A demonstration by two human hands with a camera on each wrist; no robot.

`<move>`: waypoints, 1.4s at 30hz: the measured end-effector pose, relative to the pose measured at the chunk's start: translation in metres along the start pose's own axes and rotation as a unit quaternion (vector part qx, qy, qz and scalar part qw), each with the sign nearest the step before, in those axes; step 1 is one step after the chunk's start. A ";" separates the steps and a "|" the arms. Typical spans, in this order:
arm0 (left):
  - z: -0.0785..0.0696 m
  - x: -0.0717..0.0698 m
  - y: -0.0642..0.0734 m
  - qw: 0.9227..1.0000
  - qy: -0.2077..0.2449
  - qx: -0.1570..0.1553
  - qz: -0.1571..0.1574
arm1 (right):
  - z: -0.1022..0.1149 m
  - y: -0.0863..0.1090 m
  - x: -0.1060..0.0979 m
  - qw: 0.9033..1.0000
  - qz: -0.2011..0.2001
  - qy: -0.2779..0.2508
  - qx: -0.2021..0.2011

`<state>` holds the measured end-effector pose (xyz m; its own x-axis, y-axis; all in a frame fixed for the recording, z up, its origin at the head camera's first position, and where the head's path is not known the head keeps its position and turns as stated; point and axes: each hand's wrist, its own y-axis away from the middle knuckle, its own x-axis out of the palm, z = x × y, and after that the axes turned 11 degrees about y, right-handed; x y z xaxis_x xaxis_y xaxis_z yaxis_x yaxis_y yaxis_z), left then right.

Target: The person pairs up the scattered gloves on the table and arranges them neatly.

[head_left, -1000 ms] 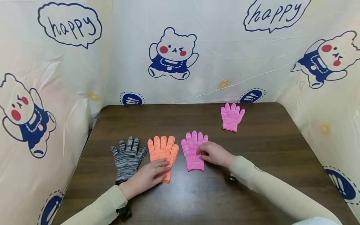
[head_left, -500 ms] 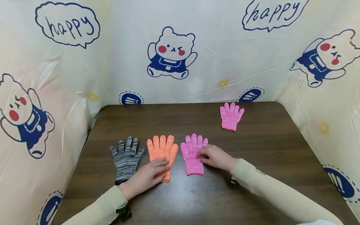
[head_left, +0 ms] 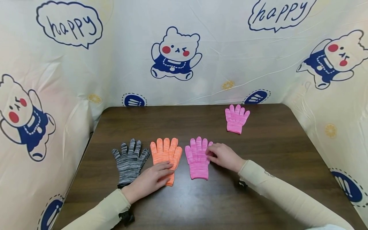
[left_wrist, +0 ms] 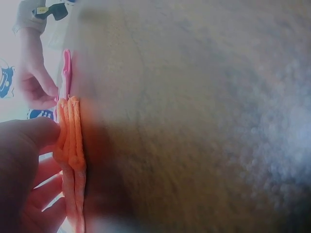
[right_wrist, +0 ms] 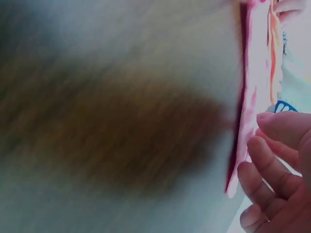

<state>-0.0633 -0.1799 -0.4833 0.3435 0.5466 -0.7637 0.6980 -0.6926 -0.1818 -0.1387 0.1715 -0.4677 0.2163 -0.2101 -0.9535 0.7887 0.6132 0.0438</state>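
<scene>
In the head view a grey-black striped glove (head_left: 129, 166), an orange glove (head_left: 165, 153) and a pink glove (head_left: 198, 161) lie flat in a row, fingers pointing away from me. My left hand (head_left: 150, 179) rests across the lower part of the orange glove with its fingers nearly straight. In the left wrist view the orange glove (left_wrist: 70, 141) appears edge-on under the thumb and fingers. At the right edge of the pink glove is my right hand (head_left: 225, 156), its fingers loosely bent. The right wrist view puts its fingertips beside the pink glove (right_wrist: 250, 97), not closed round it.
A second, smaller-looking pink glove (head_left: 237, 118) lies near the far edge of the dark wooden table (head_left: 273, 140). A pale printed curtain (head_left: 218, 51) with bear drawings encloses the back and sides.
The nearer pink glove has slid slightly towards me with my right hand on it. Since then the right hand has shifted a little to the right, to its edge. The left hand stays put.
</scene>
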 end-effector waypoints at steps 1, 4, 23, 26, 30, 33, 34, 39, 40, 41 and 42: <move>0.000 0.000 0.000 1.000 0.000 0.000 0.000 | -0.001 0.000 0.000 1.000 0.000 0.004 0.004; 0.000 0.000 0.000 1.000 -0.003 0.002 -0.002 | -0.004 0.001 0.001 1.000 0.005 0.007 0.013; -0.004 -0.001 -0.005 0.998 -0.049 0.038 -0.011 | -0.006 0.004 0.007 1.000 -0.008 0.008 -0.006; -0.005 0.002 -0.010 0.996 -0.054 0.058 -0.031 | -0.009 0.003 0.008 1.000 -0.012 0.013 -0.011; -0.012 0.005 -0.022 0.996 -0.053 0.054 -0.045 | -0.009 0.004 0.008 1.000 -0.015 0.014 -0.011; -0.020 0.008 -0.035 0.997 -0.053 0.033 -0.046 | -0.008 0.004 0.008 1.000 -0.017 0.016 -0.012; -0.022 0.009 -0.039 0.997 -0.053 0.030 -0.045 | -0.008 0.004 0.008 1.000 -0.017 0.015 -0.012; -0.031 0.018 -0.061 0.998 -0.050 0.024 -0.007 | -0.007 0.006 0.007 1.000 -0.011 0.012 -0.004; -0.033 0.021 -0.065 0.999 -0.050 0.022 0.004 | -0.006 0.007 0.007 1.000 -0.009 0.011 -0.003; -0.035 0.022 -0.068 0.999 -0.048 0.019 0.014 | -0.006 0.007 0.007 1.000 -0.007 0.010 -0.002; -0.037 0.024 -0.071 0.998 -0.049 0.018 0.022 | -0.006 0.007 0.007 1.000 -0.006 0.010 -0.001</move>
<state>-0.0817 -0.0999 -0.4661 0.3085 0.4681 -0.8281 0.6604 -0.7319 -0.1678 -0.1347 0.1786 -0.4759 0.1959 -0.2026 -0.9595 0.7895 0.6129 0.0318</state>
